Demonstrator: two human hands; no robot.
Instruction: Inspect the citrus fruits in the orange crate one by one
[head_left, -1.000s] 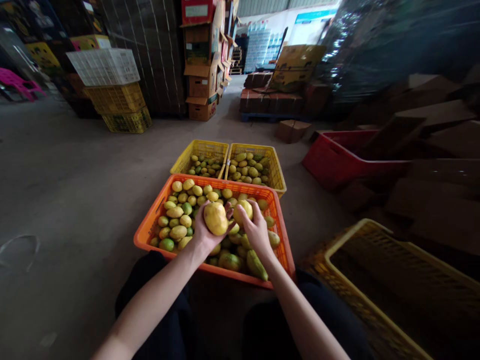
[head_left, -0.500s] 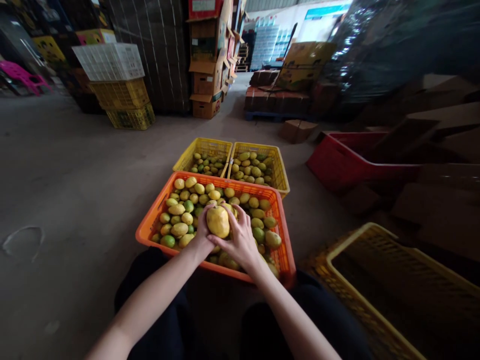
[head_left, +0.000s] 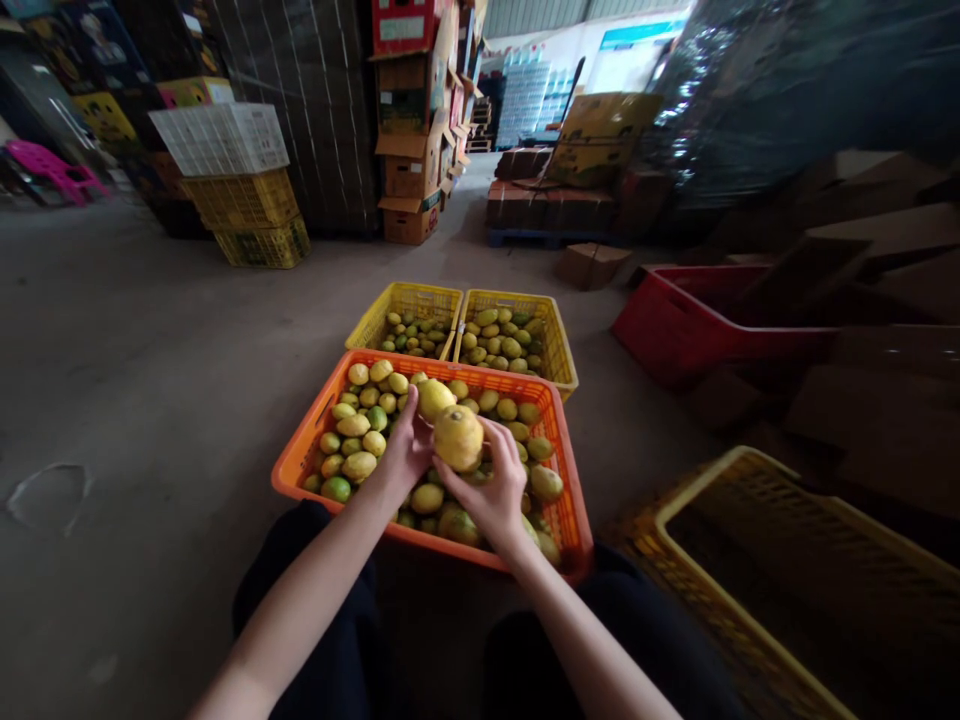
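Above the orange crate (head_left: 311, 425), my left hand (head_left: 407, 450) is closed round a yellow lemon (head_left: 435, 400). Just nearer to me, my right hand (head_left: 496, 492) grips a second, browner-marked lemon (head_left: 458, 440) between thumb and fingers, its stem end facing up. The two held fruits touch or nearly touch; I cannot tell which. Beneath both hands the crate is filled with loose lemons (head_left: 359, 466), mostly yellow with some green ones among them. My hands and forearms hide part of the fruit.
Two yellow crates (head_left: 564, 345) of similar fruit stand side by side behind the orange one. At the right are an empty-looking yellow crate (head_left: 705, 480) and a red bin (head_left: 660, 325) with cardboard. Stacked crates (head_left: 247, 200) and carton piles (head_left: 409, 180) stand farther back.
My hands have parted slightly. The browner lemon has turned and shifted right in my right hand, while the other lemon now shows clearly in my left.
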